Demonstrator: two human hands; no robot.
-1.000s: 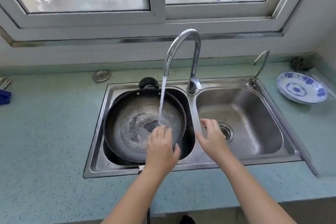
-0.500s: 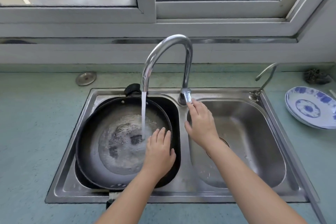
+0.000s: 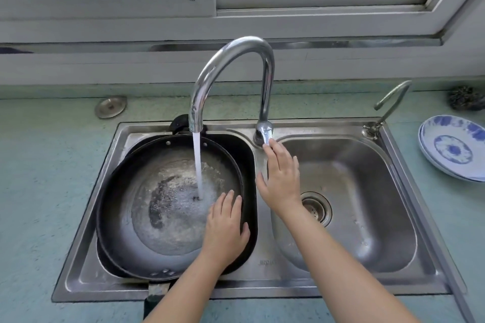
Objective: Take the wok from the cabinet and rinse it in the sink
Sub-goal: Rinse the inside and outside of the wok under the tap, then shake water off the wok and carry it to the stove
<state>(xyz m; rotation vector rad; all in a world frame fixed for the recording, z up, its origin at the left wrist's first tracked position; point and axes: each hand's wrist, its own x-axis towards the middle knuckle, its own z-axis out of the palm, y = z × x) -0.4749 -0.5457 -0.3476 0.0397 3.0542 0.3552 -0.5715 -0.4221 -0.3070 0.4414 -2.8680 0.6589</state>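
My left hand (image 3: 225,225) lies flat and released on the near-right rim of the wok (image 3: 168,207), which sits in the left sink (image 3: 349,283) basin under running water, while my right hand (image 3: 282,178), fingers extended, touches the faucet (image 3: 263,132) lever.

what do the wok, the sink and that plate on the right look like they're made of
Wok: dark metal, probably carbon steel or iron; matte black walls, worn grey centre, rivets at the rim.
Sink: stainless steel by its brushed silver sheen and soft reflections.
Plate: likely glazed ceramic or porcelain; glossy white with blue painted pattern, though melamine cannot be excluded.
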